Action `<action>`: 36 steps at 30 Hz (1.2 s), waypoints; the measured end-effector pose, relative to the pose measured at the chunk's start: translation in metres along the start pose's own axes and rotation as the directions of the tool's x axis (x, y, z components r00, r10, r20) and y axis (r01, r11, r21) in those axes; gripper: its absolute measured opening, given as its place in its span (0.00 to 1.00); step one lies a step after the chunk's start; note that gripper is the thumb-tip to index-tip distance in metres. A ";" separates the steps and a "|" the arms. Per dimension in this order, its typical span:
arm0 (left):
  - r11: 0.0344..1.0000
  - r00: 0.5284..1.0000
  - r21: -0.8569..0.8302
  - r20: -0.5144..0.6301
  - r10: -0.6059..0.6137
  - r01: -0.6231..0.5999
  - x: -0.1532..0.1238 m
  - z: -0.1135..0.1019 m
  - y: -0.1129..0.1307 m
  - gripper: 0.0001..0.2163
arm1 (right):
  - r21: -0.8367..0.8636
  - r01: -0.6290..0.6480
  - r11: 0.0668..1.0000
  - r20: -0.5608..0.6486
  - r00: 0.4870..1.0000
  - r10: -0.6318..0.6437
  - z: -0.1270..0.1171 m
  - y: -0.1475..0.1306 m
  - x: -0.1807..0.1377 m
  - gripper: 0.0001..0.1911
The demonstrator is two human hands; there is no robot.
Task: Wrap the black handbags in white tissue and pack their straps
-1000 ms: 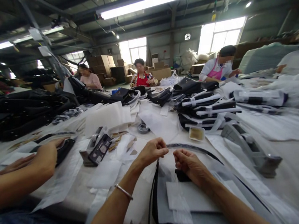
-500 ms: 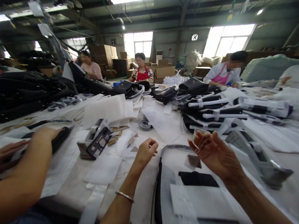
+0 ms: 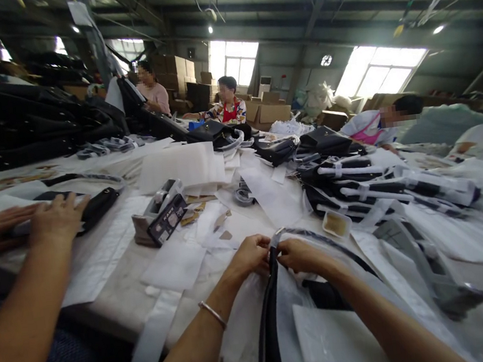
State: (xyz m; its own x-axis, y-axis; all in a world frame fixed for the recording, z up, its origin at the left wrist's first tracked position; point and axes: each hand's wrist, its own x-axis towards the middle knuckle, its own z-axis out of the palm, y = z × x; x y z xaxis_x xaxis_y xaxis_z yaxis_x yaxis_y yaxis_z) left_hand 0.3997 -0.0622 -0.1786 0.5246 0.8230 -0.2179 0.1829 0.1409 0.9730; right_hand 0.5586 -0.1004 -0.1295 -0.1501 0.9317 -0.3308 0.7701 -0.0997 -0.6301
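Note:
My left hand (image 3: 251, 255) and my right hand (image 3: 301, 255) meet close together on the top of a black strap (image 3: 268, 311) that runs down toward me. Both hands have their fingers curled and pinched on the strap's upper end, where a pale wrapping (image 3: 277, 236) shows. The strap belongs to a black bag (image 3: 324, 293) lying under white paper and clear plastic (image 3: 329, 334) in front of me. A silver bangle (image 3: 212, 314) sits on my left wrist.
A co-worker's hands (image 3: 49, 217) press a black item at the left. A tape dispenser (image 3: 161, 219) stands on the white-covered table (image 3: 115, 259). Wrapped black bags (image 3: 355, 182) pile at right, a grey dispenser (image 3: 436, 281) nearby. Other people sit at the far side.
My right hand, raised with fingers apart half a second ago, has come down to the strap. Both hands now pinch its top end together. The view has shifted down and left.

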 end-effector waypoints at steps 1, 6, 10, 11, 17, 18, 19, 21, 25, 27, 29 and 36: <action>1.000 1.000 0.012 0.008 0.012 -0.012 -0.001 -0.002 0.001 0.14 | 0.068 -0.004 0.998 0.033 0.999 0.002 0.002 -0.001 0.003 0.08; 0.989 0.998 0.136 0.035 0.059 -0.063 -0.005 -0.005 0.006 0.09 | 0.194 0.003 0.981 0.087 0.996 -0.021 0.000 -0.002 0.008 0.10; 0.944 0.988 0.312 -0.068 0.135 -0.107 -0.005 -0.004 0.008 0.07 | 0.150 0.029 0.988 0.027 0.999 -0.034 0.004 0.005 0.010 0.10; 0.928 0.984 0.355 -0.090 0.153 -0.111 -0.005 -0.004 0.008 0.08 | 0.126 0.034 0.991 0.000 0.999 -0.034 0.004 0.006 0.011 0.10; 0.880 0.961 0.464 -0.184 0.208 -0.102 -0.007 -0.013 0.005 0.05 | -0.315 0.014 0.949 -0.235 0.968 -0.092 -0.004 0.007 0.005 0.15; 0.885 0.959 0.452 -0.185 0.212 -0.109 -0.007 -0.015 0.004 0.05 | -0.421 -0.007 0.907 -0.250 0.962 -0.109 -0.006 0.007 0.003 0.16; 0.895 0.960 0.430 -0.180 0.216 -0.120 -0.006 -0.017 0.004 0.04 | -0.482 -0.021 0.876 -0.251 0.961 -0.115 -0.008 0.006 0.001 0.16; 0.920 0.963 0.362 -0.157 0.219 -0.151 -0.004 -0.020 0.003 0.02 | -0.442 -0.017 0.897 -0.226 0.970 -0.093 -0.011 0.007 -0.001 0.13; 0.972 0.976 0.158 -0.106 0.192 -0.174 -0.001 -0.023 0.004 0.03 | 0.013 0.007 1.000 -0.121 0.993 -0.005 -0.013 0.011 -0.001 0.09; 0.985 0.981 0.051 -0.090 0.170 -0.165 -0.002 -0.023 0.006 0.05 | 0.249 0.036 0.968 -0.042 0.999 -0.026 -0.013 0.014 -0.001 0.16; 0.986 0.984 -0.042 -0.085 0.155 -0.159 -0.004 -0.022 0.008 0.06 | 0.438 0.052 0.898 0.018 0.998 -0.067 -0.011 0.017 -0.001 0.21; 0.974 0.988 -0.176 -0.086 0.128 -0.141 -0.009 -0.022 0.013 0.08 | 0.779 -0.030 0.626 0.156 0.977 -0.146 0.002 0.019 -0.005 0.25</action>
State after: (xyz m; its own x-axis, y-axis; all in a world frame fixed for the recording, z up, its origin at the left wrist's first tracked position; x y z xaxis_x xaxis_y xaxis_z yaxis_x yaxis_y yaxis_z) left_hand 0.3791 -0.0554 -0.1621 0.4705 0.8783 -0.0845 -0.0425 0.1181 0.9921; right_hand 0.5726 -0.1073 -0.1411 -0.3558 0.8704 -0.3404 0.0040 -0.3628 -0.9319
